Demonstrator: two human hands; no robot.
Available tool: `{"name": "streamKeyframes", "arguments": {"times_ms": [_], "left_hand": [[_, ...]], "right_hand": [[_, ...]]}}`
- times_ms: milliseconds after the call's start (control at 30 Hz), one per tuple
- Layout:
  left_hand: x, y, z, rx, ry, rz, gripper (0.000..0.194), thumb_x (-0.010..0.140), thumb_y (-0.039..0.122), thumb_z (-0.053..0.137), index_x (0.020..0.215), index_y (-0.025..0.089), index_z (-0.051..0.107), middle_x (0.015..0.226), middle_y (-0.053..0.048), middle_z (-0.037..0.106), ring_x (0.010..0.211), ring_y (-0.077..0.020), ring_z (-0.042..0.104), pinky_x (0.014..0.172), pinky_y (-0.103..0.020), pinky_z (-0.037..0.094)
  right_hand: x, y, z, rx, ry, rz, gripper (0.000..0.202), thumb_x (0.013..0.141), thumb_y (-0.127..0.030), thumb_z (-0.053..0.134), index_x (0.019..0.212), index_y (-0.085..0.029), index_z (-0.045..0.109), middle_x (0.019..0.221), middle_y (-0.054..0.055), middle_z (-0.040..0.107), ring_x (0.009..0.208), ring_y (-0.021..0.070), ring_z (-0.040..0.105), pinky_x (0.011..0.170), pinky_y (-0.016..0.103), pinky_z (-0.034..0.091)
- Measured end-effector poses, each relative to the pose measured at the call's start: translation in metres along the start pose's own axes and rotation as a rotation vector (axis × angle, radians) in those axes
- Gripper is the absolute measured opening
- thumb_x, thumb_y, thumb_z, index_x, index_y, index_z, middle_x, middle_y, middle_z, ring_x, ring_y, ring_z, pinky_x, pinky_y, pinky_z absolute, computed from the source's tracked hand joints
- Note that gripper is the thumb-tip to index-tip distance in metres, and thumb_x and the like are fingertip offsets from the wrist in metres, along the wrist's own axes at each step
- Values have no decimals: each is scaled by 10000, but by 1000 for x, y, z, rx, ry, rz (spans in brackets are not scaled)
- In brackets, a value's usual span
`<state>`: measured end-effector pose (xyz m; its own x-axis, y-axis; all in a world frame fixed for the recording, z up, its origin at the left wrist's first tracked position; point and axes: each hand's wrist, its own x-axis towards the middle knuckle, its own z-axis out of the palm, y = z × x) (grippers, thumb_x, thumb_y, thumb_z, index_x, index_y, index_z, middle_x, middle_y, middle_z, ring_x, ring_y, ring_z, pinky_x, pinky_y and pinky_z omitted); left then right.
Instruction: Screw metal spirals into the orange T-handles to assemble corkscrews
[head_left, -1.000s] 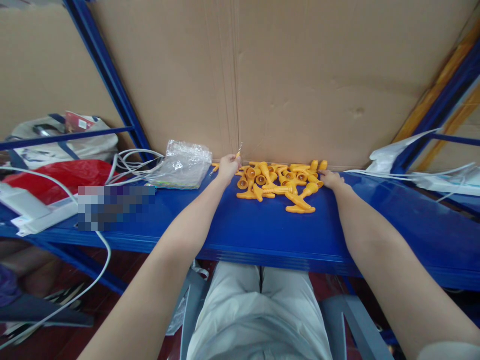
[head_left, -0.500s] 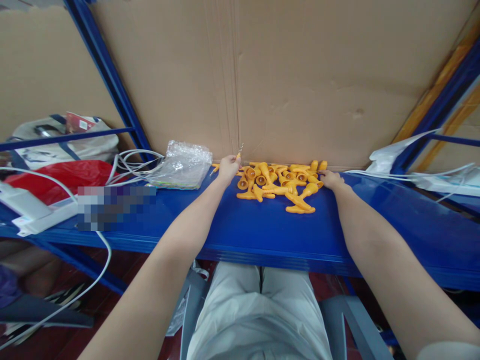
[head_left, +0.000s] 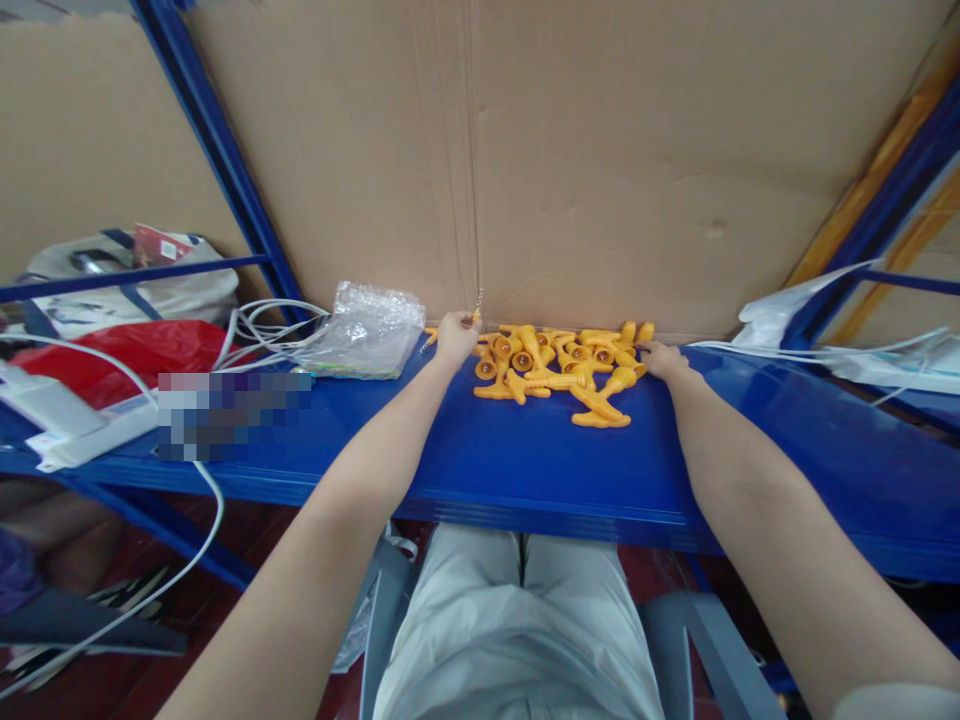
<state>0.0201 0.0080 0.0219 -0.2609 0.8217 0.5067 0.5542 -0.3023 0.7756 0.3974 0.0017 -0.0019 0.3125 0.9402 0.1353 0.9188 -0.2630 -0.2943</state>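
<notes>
In the head view, the left hand [head_left: 457, 340] is up at the back of the blue shelf [head_left: 540, 465], fingertips pinched on a small yellow-based piece with a thin metal spiral [head_left: 479, 302] poking up against the cardboard [head_left: 600, 180]. The spiral's pretty blurry, and the fingers cover most of its base. Just right of that hand there's a messy pile of yellow handles [head_left: 551, 380], lots overlapping, so no honest count. The right hand [head_left: 665, 360] is at the pile's right end; its fingertips are kinda lost there, so can't tell if they're pinching anything. Another spiral piece [head_left: 427, 342] sits partly hidden between the left hand and the clear plastic packet [head_left: 364, 335].
</notes>
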Motion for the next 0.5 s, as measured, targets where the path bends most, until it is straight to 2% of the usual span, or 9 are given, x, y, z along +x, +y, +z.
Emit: {"name": "streamKeyframes", "arguments": {"times_ms": [133, 300, 500], "left_hand": [[4, -4, -5, 166, 64, 57, 211, 764, 140, 673, 953, 155, 766, 961, -76, 735, 991, -231, 694, 959, -331, 525], [7, -10, -5, 130, 31, -1, 310, 792, 123, 625, 1077, 142, 745, 855, -47, 738, 856, -212, 709, 828, -296, 537], [16, -26, -8, 137, 42, -33, 326, 813, 118, 619, 1118, 187, 710, 979, -54, 765, 897, -196, 729, 834, -285, 544]], "right_hand": [[1, 1, 1, 8, 14, -22, 559, 980, -202, 447, 1521, -249, 576, 1585, 115, 518, 1458, 371, 480, 1190, 601, 383], [0, 2, 1, 91, 65, 10, 533, 978, -169, 456, 1484, -207, 619, 1529, 149, 574, 1415, 336, 542, 1164, 478, 439], [4, 6, 5, 166, 155, 41, 500, 941, -140, 518, 1410, -185, 685, 1439, 164, 648, 1347, 339, 608, 1113, 448, 493]]}}
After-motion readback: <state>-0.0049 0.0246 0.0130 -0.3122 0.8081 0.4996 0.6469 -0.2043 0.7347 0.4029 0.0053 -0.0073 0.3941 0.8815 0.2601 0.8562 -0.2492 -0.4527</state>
